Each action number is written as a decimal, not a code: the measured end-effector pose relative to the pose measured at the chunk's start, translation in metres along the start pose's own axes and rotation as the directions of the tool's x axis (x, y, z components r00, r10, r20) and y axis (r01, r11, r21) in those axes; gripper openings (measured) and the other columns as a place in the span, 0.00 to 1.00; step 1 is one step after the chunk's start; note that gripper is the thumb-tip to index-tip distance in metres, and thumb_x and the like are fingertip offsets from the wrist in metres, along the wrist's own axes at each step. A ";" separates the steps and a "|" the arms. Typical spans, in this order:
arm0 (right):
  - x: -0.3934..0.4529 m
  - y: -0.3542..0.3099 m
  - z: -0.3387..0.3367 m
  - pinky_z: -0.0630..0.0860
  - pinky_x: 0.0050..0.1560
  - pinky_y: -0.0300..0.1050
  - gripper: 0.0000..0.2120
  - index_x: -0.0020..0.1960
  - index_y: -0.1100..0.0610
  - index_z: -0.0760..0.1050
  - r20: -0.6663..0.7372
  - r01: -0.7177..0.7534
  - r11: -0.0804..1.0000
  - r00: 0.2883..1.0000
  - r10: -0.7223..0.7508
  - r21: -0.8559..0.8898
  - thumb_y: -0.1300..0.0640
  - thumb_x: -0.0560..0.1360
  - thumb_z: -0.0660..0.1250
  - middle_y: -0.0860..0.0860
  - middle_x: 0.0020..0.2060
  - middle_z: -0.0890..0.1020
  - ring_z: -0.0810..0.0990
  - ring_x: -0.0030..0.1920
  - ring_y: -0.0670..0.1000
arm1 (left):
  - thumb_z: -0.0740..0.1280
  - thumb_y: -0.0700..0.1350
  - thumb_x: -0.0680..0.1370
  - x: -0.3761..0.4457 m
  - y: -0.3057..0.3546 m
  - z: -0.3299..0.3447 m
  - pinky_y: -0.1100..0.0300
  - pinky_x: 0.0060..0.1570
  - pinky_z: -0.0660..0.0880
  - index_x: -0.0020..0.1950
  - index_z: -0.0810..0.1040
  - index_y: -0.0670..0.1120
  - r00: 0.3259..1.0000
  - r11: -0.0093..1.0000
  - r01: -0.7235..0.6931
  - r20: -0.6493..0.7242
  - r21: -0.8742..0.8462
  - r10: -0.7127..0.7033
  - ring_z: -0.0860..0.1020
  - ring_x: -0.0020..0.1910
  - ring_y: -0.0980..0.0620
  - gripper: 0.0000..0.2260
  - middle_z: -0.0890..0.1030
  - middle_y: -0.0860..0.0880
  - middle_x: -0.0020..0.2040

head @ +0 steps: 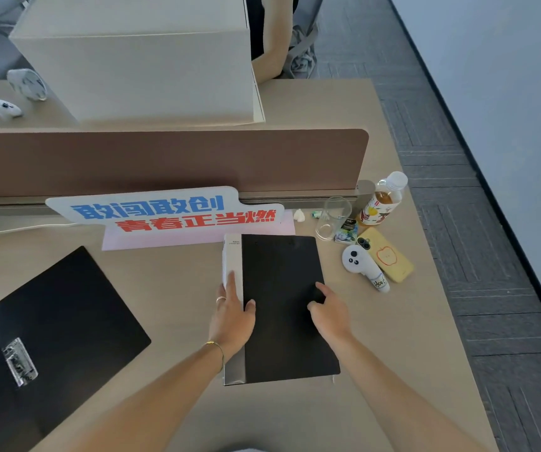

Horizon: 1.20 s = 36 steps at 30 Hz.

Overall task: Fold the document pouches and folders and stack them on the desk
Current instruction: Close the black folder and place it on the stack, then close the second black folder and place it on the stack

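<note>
Hands [233, 316] flatten matte black rectangular folder [287, 308].

2 black folders lie on the tabletop [177, 278]. The closed folder [285, 308] lies flat at centre, its white spine [232, 262] on the left side. The open folder [44, 334] lies spread at the near left, its metal clip [19, 362] showing.
</note>
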State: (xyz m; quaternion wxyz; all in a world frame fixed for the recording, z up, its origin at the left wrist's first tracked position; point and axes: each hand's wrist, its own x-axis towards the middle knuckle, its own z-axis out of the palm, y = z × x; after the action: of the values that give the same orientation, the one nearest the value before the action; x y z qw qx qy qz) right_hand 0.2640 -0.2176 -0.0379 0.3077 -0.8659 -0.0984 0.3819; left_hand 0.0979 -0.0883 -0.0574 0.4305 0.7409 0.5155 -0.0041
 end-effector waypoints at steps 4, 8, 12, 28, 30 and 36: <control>0.001 0.002 -0.004 0.70 0.61 0.43 0.28 0.76 0.49 0.65 0.007 0.003 1.000 1.000 -0.003 -0.010 0.61 0.78 0.63 0.50 0.74 0.69 0.72 0.69 0.53 | 0.61 0.49 0.85 -0.001 0.002 -0.006 0.52 0.58 0.80 0.83 0.48 0.58 1.000 1.000 -0.013 -0.011 -0.020 0.013 0.76 0.67 0.43 0.31 0.61 0.48 0.81; -0.009 -0.004 -0.011 0.70 0.67 0.46 0.28 0.76 0.48 0.66 -0.025 0.051 0.996 0.998 -0.053 -0.067 0.60 0.78 0.65 0.48 0.75 0.68 0.70 0.72 0.52 | 0.61 0.49 0.85 -0.003 0.006 -0.021 0.51 0.63 0.77 0.82 0.54 0.57 0.995 0.998 -0.065 -0.078 -0.001 0.065 0.73 0.70 0.44 0.27 0.64 0.50 0.79; -0.026 -0.022 -0.012 0.71 0.71 0.53 0.27 0.74 0.43 0.66 -0.099 0.128 0.977 0.984 -0.146 -0.171 0.57 0.77 0.67 0.47 0.75 0.69 0.69 0.73 0.52 | 0.62 0.48 0.84 -0.007 0.006 -0.040 0.49 0.59 0.81 0.81 0.55 0.58 0.984 0.990 -0.144 -0.108 0.004 0.143 0.73 0.70 0.43 0.27 0.64 0.52 0.77; -0.110 -0.124 0.071 0.68 0.71 0.53 0.25 0.73 0.48 0.69 0.034 0.541 0.815 0.837 -0.547 -0.206 0.60 0.77 0.68 0.46 0.72 0.72 0.67 0.74 0.51 | 0.62 0.44 0.83 -0.065 -0.056 -0.142 0.50 0.61 0.79 0.81 0.56 0.55 0.924 0.983 -0.184 -0.342 0.000 0.173 0.76 0.67 0.44 0.28 0.63 0.48 0.79; -0.119 -0.135 0.090 0.67 0.71 0.51 0.26 0.73 0.50 0.69 0.076 0.578 0.791 0.814 -0.576 -0.203 0.62 0.78 0.67 0.46 0.72 0.72 0.68 0.74 0.50 | 0.62 0.42 0.82 -0.073 -0.073 -0.159 0.49 0.62 0.77 0.81 0.58 0.52 0.914 0.988 -0.153 -0.379 0.016 0.148 0.76 0.66 0.42 0.28 0.65 0.46 0.79; -0.144 -0.159 0.162 0.67 0.71 0.48 0.27 0.75 0.50 0.67 0.255 0.663 0.718 0.747 -0.615 -0.212 0.63 0.78 0.66 0.47 0.74 0.70 0.67 0.75 0.50 | 0.63 0.43 0.82 -0.096 -0.148 -0.204 0.47 0.68 0.74 0.81 0.61 0.52 0.890 0.998 -0.035 -0.456 -0.046 0.010 0.72 0.71 0.43 0.27 0.64 0.46 0.80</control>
State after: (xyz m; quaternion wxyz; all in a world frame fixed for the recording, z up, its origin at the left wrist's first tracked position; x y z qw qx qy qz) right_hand 0.0578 -0.0758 0.0610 0.2817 -0.7783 -0.4719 0.3038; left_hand -0.1500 -0.0159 0.0199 0.3175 0.7156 0.5930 0.1883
